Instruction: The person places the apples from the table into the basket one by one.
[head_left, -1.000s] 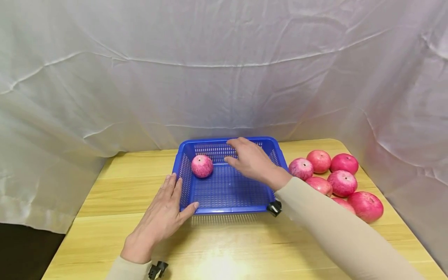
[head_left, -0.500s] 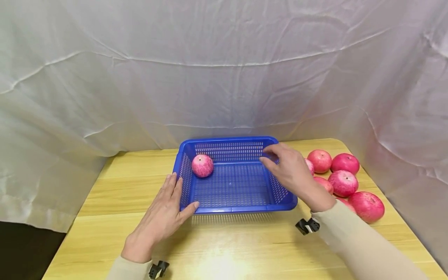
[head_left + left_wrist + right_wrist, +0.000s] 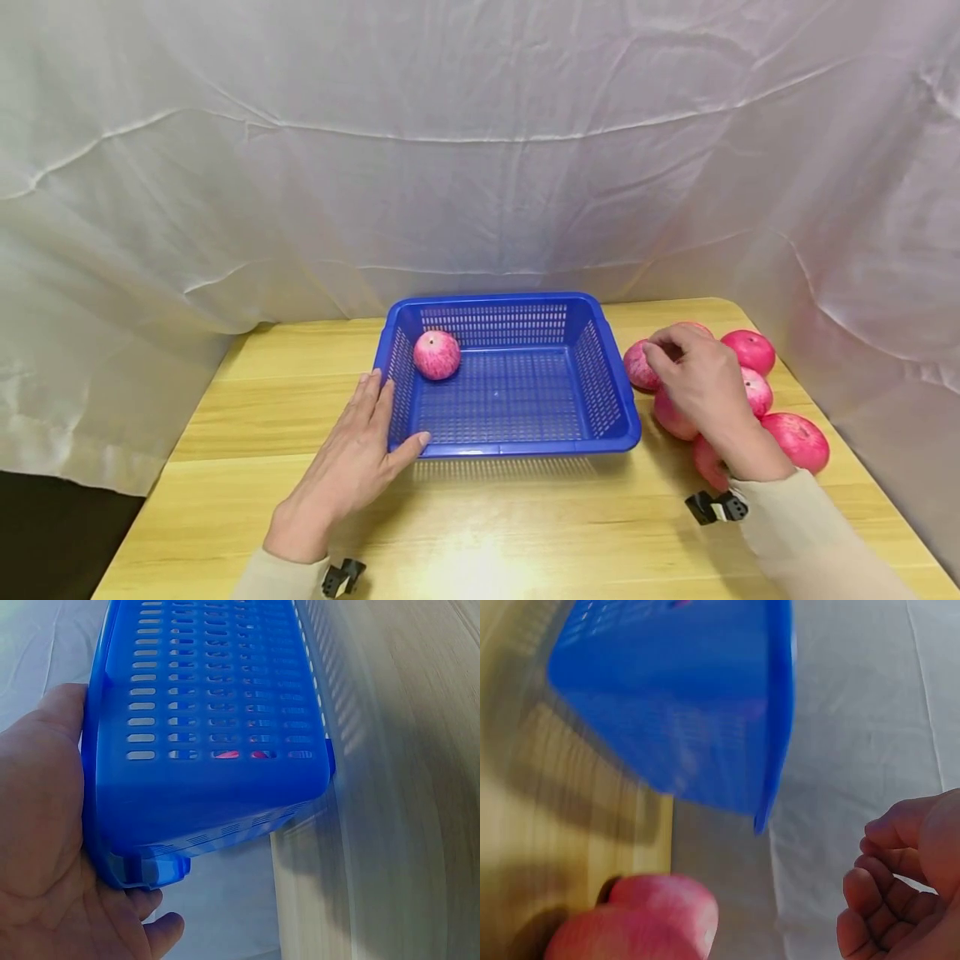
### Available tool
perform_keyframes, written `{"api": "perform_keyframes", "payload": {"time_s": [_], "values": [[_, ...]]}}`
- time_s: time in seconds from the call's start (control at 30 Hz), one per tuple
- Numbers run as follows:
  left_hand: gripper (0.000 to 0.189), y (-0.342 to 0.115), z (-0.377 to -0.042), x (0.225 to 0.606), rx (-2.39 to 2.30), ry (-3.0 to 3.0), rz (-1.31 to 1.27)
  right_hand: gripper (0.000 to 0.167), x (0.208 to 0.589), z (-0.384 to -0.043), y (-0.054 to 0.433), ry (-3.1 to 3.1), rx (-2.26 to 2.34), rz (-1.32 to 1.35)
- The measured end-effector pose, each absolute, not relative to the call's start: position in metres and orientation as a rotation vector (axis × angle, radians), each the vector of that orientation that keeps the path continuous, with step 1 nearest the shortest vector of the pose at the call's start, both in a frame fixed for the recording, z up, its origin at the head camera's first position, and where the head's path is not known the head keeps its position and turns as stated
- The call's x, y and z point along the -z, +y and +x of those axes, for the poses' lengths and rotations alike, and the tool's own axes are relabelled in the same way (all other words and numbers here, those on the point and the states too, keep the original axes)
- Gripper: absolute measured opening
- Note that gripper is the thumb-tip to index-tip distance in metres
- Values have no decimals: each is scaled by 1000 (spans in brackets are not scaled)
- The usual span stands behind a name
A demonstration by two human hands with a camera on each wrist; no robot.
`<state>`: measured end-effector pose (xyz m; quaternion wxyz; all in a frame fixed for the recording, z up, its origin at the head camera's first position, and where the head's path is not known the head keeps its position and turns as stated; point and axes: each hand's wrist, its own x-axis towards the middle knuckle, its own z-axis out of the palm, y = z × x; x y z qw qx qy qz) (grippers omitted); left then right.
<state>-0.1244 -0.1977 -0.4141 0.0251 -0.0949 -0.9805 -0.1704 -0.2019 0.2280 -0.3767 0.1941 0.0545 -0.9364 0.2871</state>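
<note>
A single round, pink-streaked apple (image 3: pixel 437 355) was seated toward the far left corner of the rectangular blue plastic basket (image 3: pixel 517 451), with much of the slotted floor left bare beside it. And there, along the basket's left side, the left hand (image 3: pixel 348 454) was laid, its fingers straight and close together, its thumb stretched onto the near rim by the corner; nothing was gripped, the contact being meant, presumably, to keep the basket from sliding. Across to the right, a cluster of round, red-pink apples (image 3: pixel 797 442) was bunched near the basket, probably so that each could be reached easily. Over it the right hand (image 3: pixel 705 383) was poised, fingers curled in, thumb drawn near the forefinger, nothing held; in the right wrist view no apple was touched. All was carried by the pale yellow wood-grain worktop (image 3: pixel 247 417), backed by a hanging silvery-grey cloth (image 3: pixel 450 192).
</note>
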Motion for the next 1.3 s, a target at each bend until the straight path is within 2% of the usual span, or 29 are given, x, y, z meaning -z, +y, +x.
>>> {"api": "perform_keyframes", "payload": {"time_s": [0.27,0.6,0.83,0.97,1.3], "values": [[102,-197,-124,414,524,-3028,-290,26,389,-197,255,-2754,-702,-12],[101,-197,-124,414,532,-3024,-296,44,405,-196,271,-2958,-557,-27],[101,-197,-124,413,539,-3024,-292,83,413,-191,272,-3116,-462,-98],[101,-197,-124,413,541,-3024,-291,93,417,-190,270,-3153,-416,-101],[104,-197,-123,413,552,-3029,-285,99,428,-191,268,-3135,-277,-24]]}}
